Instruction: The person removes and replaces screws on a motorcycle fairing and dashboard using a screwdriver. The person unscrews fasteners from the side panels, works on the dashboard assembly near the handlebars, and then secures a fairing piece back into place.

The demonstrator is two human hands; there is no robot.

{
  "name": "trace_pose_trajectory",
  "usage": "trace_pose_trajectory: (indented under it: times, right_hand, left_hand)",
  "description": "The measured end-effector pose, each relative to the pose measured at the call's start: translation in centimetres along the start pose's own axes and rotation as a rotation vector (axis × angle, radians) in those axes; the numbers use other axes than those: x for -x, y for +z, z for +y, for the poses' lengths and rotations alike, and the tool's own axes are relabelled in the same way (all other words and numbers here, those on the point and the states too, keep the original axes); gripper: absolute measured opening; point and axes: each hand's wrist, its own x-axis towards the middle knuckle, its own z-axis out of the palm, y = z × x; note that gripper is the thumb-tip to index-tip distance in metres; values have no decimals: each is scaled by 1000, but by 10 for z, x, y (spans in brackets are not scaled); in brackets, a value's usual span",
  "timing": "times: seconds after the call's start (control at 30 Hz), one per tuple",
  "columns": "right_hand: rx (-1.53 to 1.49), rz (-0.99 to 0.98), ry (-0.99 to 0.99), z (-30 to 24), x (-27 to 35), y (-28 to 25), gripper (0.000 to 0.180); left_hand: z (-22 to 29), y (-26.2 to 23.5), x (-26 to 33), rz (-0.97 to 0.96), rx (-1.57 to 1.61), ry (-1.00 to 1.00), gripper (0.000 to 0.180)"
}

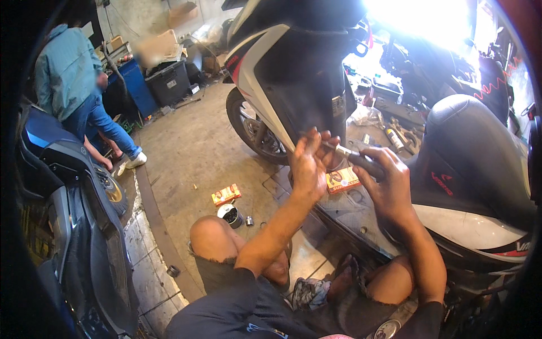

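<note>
- The right hand [387, 181] is clenched around the dark handle of a hand tool [355, 159], whose metal tip points toward ten o'clock.
- The left hand [309, 164] has its fingers [323, 141] curled loosely at the tool's tip; whether they pinch a small part there, I cannot tell.
- The tool is held in the air above the scooter's footboard [350, 212], not engaged with any fastener, so the work on the scooter looks under way, not finished.
- Just beneath the hands, at six o'clock, a small yellow and red box [342, 179] lies on the footboard.
- At eight o'clock, on the concrete floor [186, 147], lie a similar box [226, 194], a small round tin [230, 214] and a small socket-like piece [249, 220].
- At ten o'clock, well apart, another person in a teal jacket [68, 68] bends by a blue scooter [62, 186].
</note>
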Motion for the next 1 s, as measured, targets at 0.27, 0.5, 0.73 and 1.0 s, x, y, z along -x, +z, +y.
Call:
trace_pose_trajectory:
  times: [0.27,0.5,0.73,1.0]
  right_hand:
    - [41,181,-154,-19,-75,18,29]
    - [-50,148,-70,-41,-113,20,28]
    - [8,130,-12,-42,-116,27,25]
    - [16,104,-35,-35,-123,32,25]
  left_hand:
    - [54,55,-58,-221,-226,157,31]
    - [81,26,-63,-321,-193,136,29]
    - [74,16,-74,-386,-132,110,29]
    - [72,12,-80,-339,-115,136,26]
